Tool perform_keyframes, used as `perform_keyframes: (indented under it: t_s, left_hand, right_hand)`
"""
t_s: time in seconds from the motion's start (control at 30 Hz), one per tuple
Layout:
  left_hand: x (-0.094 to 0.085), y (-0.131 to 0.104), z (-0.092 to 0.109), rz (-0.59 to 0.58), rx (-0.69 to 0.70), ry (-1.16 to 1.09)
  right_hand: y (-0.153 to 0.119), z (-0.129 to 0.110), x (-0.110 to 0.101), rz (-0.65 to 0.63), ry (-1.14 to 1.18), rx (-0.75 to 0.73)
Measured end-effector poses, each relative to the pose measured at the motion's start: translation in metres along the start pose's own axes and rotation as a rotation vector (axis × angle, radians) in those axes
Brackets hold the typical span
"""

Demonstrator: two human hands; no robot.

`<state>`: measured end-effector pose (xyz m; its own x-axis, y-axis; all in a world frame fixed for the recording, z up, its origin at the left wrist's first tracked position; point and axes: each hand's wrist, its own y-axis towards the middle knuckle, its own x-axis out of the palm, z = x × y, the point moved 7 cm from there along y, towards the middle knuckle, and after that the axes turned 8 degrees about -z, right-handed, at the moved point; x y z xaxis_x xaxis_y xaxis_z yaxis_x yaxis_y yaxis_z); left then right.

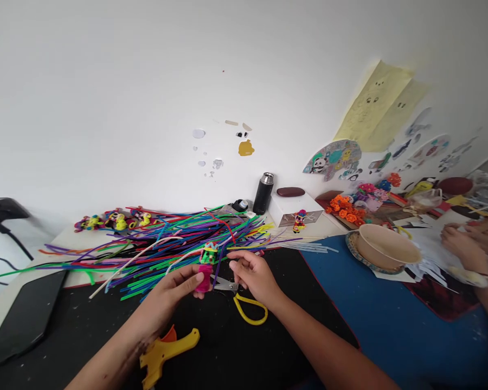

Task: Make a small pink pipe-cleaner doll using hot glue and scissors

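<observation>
My left hand (179, 290) is closed around the magenta lower part of a small pipe-cleaner doll (205, 275), held upright. Its upper part is green, with a yellow and light-blue band on top. Just right of the doll, my right hand (254, 276) pinches at a purple pipe cleaner (218, 271), which slants down beside the magenta part. Partly hidden below the hands, scissors (251, 313) with yellow handles lie on the black mat (236, 357). A yellow glue gun (168, 349) rests near my left forearm, which covers part of it.
A wide heap of coloured pipe cleaners (162, 249) lies behind my hands. Finished dolls (117, 219) are at the back left; another doll (300, 221) leans on a white box (296, 203). A black bottle (263, 194) and a bowl (386, 249) stand rightward. Another person's hands (463, 246) work far right.
</observation>
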<state>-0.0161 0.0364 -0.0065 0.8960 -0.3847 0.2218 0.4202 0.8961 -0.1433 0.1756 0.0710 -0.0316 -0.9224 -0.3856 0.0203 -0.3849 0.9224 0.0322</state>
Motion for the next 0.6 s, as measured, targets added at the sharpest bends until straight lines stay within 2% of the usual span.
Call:
perform_keyframes:
  t_s: [0.13,0.27,0.33,0.43,0.6]
  left_hand:
    - [-0.011,0.003,0.002,0.034,-0.016,0.006]
    - [-0.022,0.005,0.002,0.072,-0.021,0.002]
    - [-0.027,0.005,0.001,0.089,-0.023,0.005]
    - [-0.035,0.006,-0.003,0.105,-0.027,0.003]
    - [-0.042,0.007,-0.009,0.129,-0.042,-0.022]
  right_hand:
    - [0.016,0.009,-0.05,0.16,-0.386,0.016]
    - [0.034,0.006,-0.097,0.218,-0.589,0.045]
    - [0.042,0.0,-0.112,0.233,-0.706,0.063]
    - [0.052,-0.009,-0.114,0.179,-0.855,0.092]
    - [0.057,-0.009,-0.086,0.007,-1.091,0.162]
